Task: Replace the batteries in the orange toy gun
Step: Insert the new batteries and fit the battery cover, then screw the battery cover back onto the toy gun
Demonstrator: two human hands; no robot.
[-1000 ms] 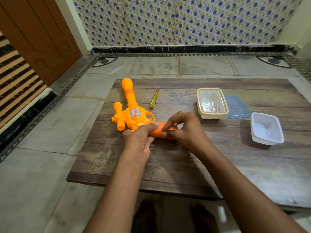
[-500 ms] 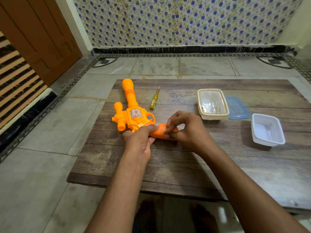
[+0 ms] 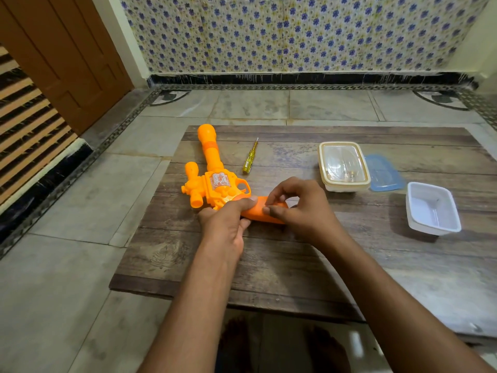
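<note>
Pinning the toy gun (image 3: 215, 184) flat on the tabletop (image 3: 295, 265), the left hand (image 3: 228, 222) gripped its handle so the right hand (image 3: 298, 208) could pinch at the handle's cover.

Lidded tub (image 3: 343, 166), blue lid (image 3: 386, 173), white tray (image 3: 432, 209) on wooden table (image 3: 349, 265).

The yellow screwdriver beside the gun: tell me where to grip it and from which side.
Grip the screwdriver by its yellow handle, the thick near end, coming from above on the right. It lies flat on the table with its thin metal tip pointing away, and the toy gun crowds its left side. Both hands are busy at the gun's grip now.
</note>
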